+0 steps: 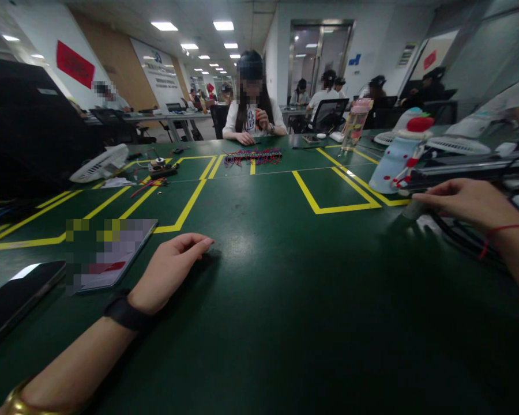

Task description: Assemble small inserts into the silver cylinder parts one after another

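Ceiling lights [224, 26] shine above a green tabletop [285, 300] marked with yellow tape [348, 209]. Toward its right edge, the right hand [471, 202] pinches a small grey piece [414, 211] between thumb and fingers [432, 199]; whether the piece touches the surface I cannot tell. Just behind it stands a blue bottle [391, 164], upright, and black cables [454, 233] lie beneath that wrist, which wears a red string [512, 227].

On the left half, the left hand [173, 268] has thumb and forefinger pressed together; whether anything tiny sits between them cannot be told. A black band [127, 311] circles its wrist. Nearest to it lies a flat device [112, 259], partly blurred out, with a black phone [23, 294] closer to the left edge.

At the far edge a co-worker [251, 118] sits behind a heap of red and blue wires [253, 156].
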Available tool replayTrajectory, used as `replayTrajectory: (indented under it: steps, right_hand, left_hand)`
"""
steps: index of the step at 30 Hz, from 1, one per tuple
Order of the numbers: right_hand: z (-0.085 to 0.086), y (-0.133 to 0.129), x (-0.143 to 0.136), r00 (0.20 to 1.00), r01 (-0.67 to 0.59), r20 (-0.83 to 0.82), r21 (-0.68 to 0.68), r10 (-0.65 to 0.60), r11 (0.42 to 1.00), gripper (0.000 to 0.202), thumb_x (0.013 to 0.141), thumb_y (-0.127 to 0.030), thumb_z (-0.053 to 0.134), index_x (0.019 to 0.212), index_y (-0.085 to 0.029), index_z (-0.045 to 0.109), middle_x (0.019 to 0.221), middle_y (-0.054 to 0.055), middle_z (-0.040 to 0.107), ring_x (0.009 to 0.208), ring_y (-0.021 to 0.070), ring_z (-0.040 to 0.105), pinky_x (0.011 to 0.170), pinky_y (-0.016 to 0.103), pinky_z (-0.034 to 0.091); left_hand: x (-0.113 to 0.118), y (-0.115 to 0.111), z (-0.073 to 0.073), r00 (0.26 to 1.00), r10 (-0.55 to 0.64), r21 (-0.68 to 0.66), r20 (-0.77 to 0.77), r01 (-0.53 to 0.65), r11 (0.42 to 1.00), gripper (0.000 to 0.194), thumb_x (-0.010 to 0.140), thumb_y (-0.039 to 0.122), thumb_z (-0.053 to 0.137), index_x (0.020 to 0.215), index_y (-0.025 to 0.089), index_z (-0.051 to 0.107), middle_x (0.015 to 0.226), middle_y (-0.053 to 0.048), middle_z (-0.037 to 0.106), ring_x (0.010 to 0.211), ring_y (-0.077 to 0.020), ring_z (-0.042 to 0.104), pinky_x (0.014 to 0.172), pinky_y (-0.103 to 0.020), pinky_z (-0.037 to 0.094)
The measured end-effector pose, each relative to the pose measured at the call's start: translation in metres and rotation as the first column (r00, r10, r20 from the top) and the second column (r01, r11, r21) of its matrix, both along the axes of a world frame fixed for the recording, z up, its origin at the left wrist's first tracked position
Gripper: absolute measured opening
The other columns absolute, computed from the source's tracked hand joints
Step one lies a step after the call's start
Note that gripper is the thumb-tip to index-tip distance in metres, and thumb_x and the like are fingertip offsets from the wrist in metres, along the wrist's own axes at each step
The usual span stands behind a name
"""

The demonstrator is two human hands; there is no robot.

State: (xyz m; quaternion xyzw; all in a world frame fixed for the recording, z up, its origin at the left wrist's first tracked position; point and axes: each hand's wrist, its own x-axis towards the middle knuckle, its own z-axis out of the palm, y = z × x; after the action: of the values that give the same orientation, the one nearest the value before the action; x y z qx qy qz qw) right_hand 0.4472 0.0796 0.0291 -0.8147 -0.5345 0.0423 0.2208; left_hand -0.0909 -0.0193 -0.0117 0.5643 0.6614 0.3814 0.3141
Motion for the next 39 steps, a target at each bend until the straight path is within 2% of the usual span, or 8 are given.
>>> replayTrajectory:
  steps: [6, 9, 13, 17, 24, 31, 35, 39]
  right_hand:
    - [0.0, -0.01, -0.04, 0.979, -0.099, 0.193, 0.2, 0.06, 0.975, 0.04, 0.059, -0.047, 0.071, 0.08, -0.014, 0.065, 0.082, 0.011, 0.066, 0.072, 0.018, 0.058, 0.065, 0.03, 0.042]
    - [-0.007, -0.027, -0.1, 0.945, -0.316, 0.055, 0.403, 0.322, 0.859, 0.037, 0.063, -0.04, 0.072, 0.088, -0.014, 0.063, 0.089, 0.009, 0.066, 0.076, 0.0161, 0.061, 0.071, 0.028, 0.048]
    - [-0.022, -0.066, -0.19, 0.585, -0.643, -0.182, 0.49, 0.791, 0.589, 0.034, 0.072, -0.036, 0.068, 0.098, -0.018, 0.059, 0.107, 0.007, 0.061, 0.092, 0.0155, 0.061, 0.077, 0.028, 0.054]
    - [-0.033, -0.098, -0.24, 0.361, -0.769, -0.277, 0.451, 0.89, 0.452, 0.028, 0.076, -0.033, 0.065, 0.101, -0.023, 0.057, 0.111, 0.004, 0.059, 0.097, 0.0144, 0.06, 0.082, 0.031, 0.055]
    - [-0.044, -0.105, -0.248, 0.307, -0.81, -0.215, 0.453, 0.927, 0.373, 0.026, 0.079, -0.029, 0.062, 0.104, -0.024, 0.053, 0.113, 0.003, 0.057, 0.104, 0.0132, 0.055, 0.091, 0.032, 0.049]
    - [-0.053, -0.105, -0.252, 0.348, -0.761, -0.367, 0.427, 0.863, 0.488, 0.042, 0.075, -0.03, 0.066, 0.111, -0.022, 0.046, 0.106, 0.004, 0.057, 0.093, 0.0131, 0.06, 0.084, 0.031, 0.053]
    - [-0.055, -0.105, -0.252, 0.347, -0.766, -0.355, 0.427, 0.868, 0.48, 0.04, 0.075, -0.032, 0.067, 0.108, -0.022, 0.046, 0.104, 0.003, 0.058, 0.092, 0.012, 0.06, 0.083, 0.03, 0.053]
    - [-0.053, -0.106, -0.252, 0.348, -0.759, -0.348, 0.441, 0.87, 0.48, 0.041, 0.075, -0.029, 0.066, 0.108, -0.022, 0.044, 0.103, 0.003, 0.058, 0.091, 0.0115, 0.06, 0.083, 0.029, 0.052]
  left_hand:
    - [0.001, 0.001, 0.0, 1.0, -0.003, 0.001, 0.009, 0.003, 1.0, 0.031, 0.073, 0.048, 0.062, 0.086, 0.022, 0.069, 0.076, 0.0, 0.062, 0.065, -0.0147, 0.051, 0.06, -0.025, 0.039]
    - [0.002, 0.001, 0.001, 1.0, -0.007, 0.002, -0.008, 0.007, 1.0, 0.029, 0.073, 0.048, 0.062, 0.085, 0.022, 0.069, 0.076, 0.001, 0.063, 0.064, -0.0147, 0.051, 0.059, -0.025, 0.038]
    - [0.004, -0.001, 0.004, 0.999, -0.026, -0.011, -0.02, 0.026, 1.0, 0.029, 0.076, 0.048, 0.06, 0.086, 0.022, 0.068, 0.076, 0.0, 0.062, 0.065, -0.0147, 0.05, 0.059, -0.025, 0.038]
    - [0.003, -0.001, 0.004, 0.999, -0.033, -0.023, -0.041, 0.032, 0.999, 0.03, 0.077, 0.048, 0.059, 0.087, 0.021, 0.067, 0.077, -0.001, 0.062, 0.064, -0.015, 0.051, 0.058, -0.026, 0.038]
    - [0.019, -0.006, 0.01, 0.96, -0.136, 0.021, -0.243, 0.145, 0.989, 0.03, 0.082, 0.047, 0.053, 0.092, 0.022, 0.067, 0.084, -0.002, 0.065, 0.072, -0.0185, 0.057, 0.063, -0.029, 0.042]
    - [0.086, -0.027, 0.032, 0.855, -0.432, 0.211, -0.288, 0.496, 0.842, 0.024, 0.089, 0.031, 0.049, 0.107, 0.026, 0.064, 0.103, -0.003, 0.061, 0.09, -0.0161, 0.057, 0.079, -0.029, 0.046]
    - [0.1, -0.021, 0.038, 0.846, -0.433, 0.269, -0.31, 0.515, 0.814, 0.017, 0.087, 0.024, 0.053, 0.092, 0.023, 0.069, 0.095, -0.003, 0.06, 0.09, -0.0154, 0.056, 0.081, -0.029, 0.044]
    - [0.087, -0.018, 0.04, 0.898, -0.335, 0.323, -0.286, 0.419, 0.848, 0.013, 0.086, 0.029, 0.056, 0.089, 0.023, 0.067, 0.093, -0.001, 0.059, 0.086, -0.0145, 0.056, 0.076, -0.028, 0.044]
